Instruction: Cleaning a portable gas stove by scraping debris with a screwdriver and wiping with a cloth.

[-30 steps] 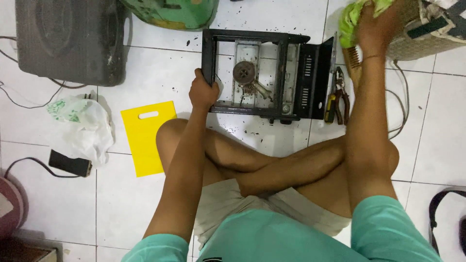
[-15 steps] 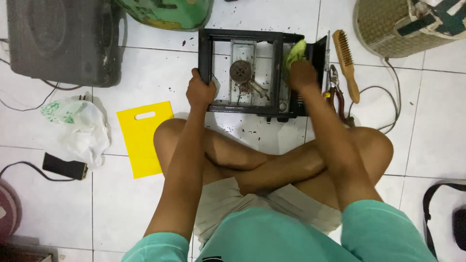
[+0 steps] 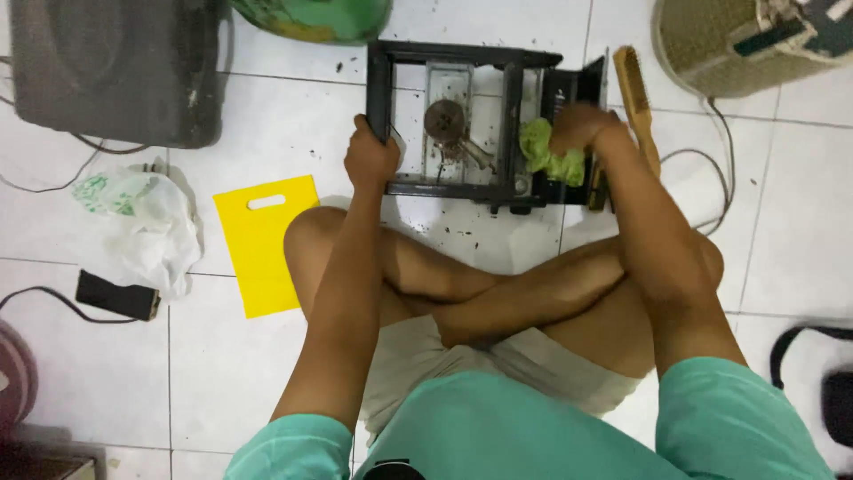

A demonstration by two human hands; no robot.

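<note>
I sit cross-legged on a white tiled floor before a black metal stove frame [image 3: 462,55] that lies open, with a round rusty burner [image 3: 444,117] inside it. My left hand [image 3: 369,156] grips the frame's left edge. My right hand [image 3: 577,124] is closed on a crumpled green cloth [image 3: 548,156] and presses it against the right inner part of the frame. A wooden-handled brush [image 3: 635,93] lies just right of the frame, partly behind my right forearm.
A yellow plastic bag [image 3: 262,244] lies on the tiles left of my knee, with a white crumpled bag [image 3: 147,218] and a black block with a cable [image 3: 115,295] beyond. A dark case [image 3: 115,71], a green cylinder [image 3: 320,18] and a woven basket [image 3: 746,44] stand at the back.
My right hand came down from the basket at the upper right with the green cloth and now presses it inside the frame's right side. My left hand stayed on the frame.
</note>
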